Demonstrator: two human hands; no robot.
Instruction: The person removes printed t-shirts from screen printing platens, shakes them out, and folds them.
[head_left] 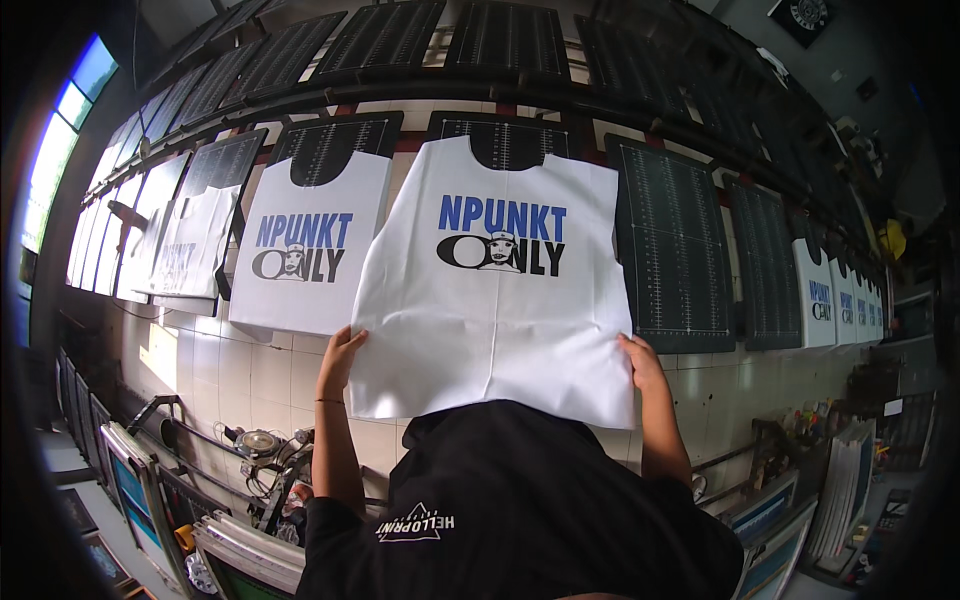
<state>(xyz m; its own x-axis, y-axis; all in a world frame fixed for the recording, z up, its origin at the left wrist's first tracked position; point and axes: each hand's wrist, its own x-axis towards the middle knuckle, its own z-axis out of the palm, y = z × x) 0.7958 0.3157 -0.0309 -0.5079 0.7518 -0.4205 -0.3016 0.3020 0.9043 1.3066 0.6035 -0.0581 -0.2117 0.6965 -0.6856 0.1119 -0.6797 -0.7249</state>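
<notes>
In the head view, my left hand [341, 358] pinches the left edge of a white vest-shaped fabric piece [490, 330], near its lower corner. My right hand [641, 360] grips the opposite edge at about the same height. Blue and black lettering with a small drawn face is printed across the fabric's upper half. Its scooped neck end lies over a black gridded printing board [500, 128]; the lower end hangs toward me, creased. To the left, a matching printed white piece [322, 200] covers another board.
Black gridded boards [672, 245] stand in rows to the right and behind. More printed white pieces [817, 290] line the far right; another [190, 245] sits far left. Framed screens [140, 480] are stacked at lower left, with machinery [258, 443] beside them and more frames [845, 490] at lower right.
</notes>
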